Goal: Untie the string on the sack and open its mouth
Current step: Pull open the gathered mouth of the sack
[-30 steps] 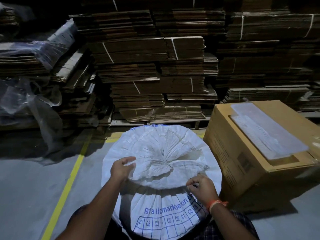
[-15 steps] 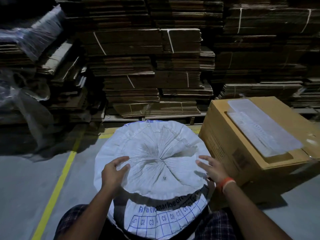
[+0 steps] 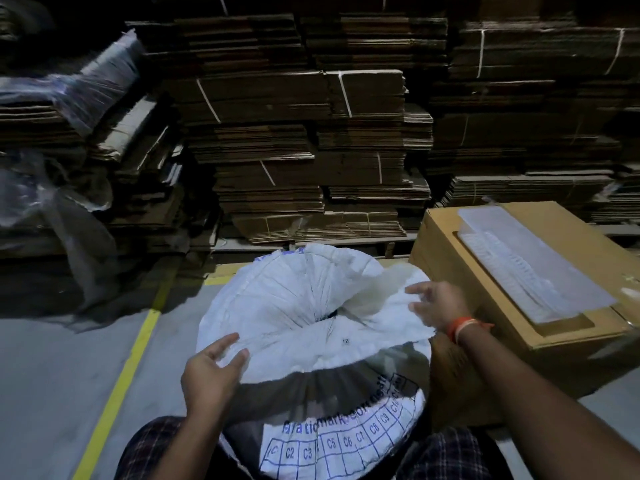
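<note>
A big white woven sack (image 3: 277, 306) with blue printing stands upright between my knees. Its gathered top has loosened, and a small dark gap (image 3: 330, 314) shows at the centre of the folds. My left hand (image 3: 211, 368) lies on the near-left fold of the sack's top, fingers spread and thumb under the cloth edge. My right hand (image 3: 438, 306), with an orange wristband, pulls the right fold of the cloth outward, fingers blurred by motion. No string is visible.
A brown cardboard box (image 3: 502, 327) with clear plastic trays (image 3: 530, 265) on top stands tight against the sack's right side. Stacks of flattened cartons (image 3: 311, 140) fill the background. A yellow floor line (image 3: 128, 368) runs on the left, with plastic sheeting (image 3: 52, 209) beyond.
The tightly bunched top has spread and a gap has opened at its centre. My right hand moved out to the right fold; my left hand slid down to the near-left edge.
</note>
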{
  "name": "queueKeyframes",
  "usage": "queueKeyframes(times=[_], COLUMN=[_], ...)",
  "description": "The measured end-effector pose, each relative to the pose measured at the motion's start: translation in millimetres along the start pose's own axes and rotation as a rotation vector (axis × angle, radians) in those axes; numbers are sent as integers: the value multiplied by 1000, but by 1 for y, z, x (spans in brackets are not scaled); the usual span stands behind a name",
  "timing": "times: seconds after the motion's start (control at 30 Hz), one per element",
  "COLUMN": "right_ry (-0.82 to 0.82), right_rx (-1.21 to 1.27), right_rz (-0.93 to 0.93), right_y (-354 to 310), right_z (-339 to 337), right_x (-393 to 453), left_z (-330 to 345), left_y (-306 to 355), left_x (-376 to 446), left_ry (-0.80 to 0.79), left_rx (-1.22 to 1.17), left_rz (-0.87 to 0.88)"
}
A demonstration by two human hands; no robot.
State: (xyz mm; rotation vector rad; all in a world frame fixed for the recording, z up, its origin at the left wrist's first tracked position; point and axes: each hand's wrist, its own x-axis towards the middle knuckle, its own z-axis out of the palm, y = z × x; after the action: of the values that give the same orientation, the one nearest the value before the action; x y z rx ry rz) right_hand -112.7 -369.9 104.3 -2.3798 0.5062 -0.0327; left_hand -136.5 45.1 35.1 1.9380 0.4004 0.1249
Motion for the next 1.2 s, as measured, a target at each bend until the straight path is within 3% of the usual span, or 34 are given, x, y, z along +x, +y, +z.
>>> queueKeyframes(times=[0.17,0.33,0.4,0.53,0.6,0.67,0.83,0.93,1.07,1.2], right_ry=[59,-7,8,338,449,472,269,94,-256,-422], right_rx=[-127,-157,-118,41,58,45,17,-189,-544,-784], right_rz=[57,54,58,15,-19,-127,-568,-746,-808,-759], right_y=[7,18,17,8,1,-8,-48,-71,-81,-71], right_z=[-13,5,13,31,47,66,96,105,118,130], right_x=[9,12,11,-17,-41,-59,-49,-5,54,83], left_z=[0,10,9,13,29,51,101,114,111,106], left_y=[-18,-23,-10,26,45,65,92,87,59,31], left_x=[-36,-47,-44,-25,0,31,95,109,108,112], left_ry=[49,-198,-191,-11,-98,-173,-295,-422,-595,-609], left_rx=[163,399,535,660,652,648,835,955,956,992], left_rz=[-80,13,46,485,695,728,538,519,624,790])
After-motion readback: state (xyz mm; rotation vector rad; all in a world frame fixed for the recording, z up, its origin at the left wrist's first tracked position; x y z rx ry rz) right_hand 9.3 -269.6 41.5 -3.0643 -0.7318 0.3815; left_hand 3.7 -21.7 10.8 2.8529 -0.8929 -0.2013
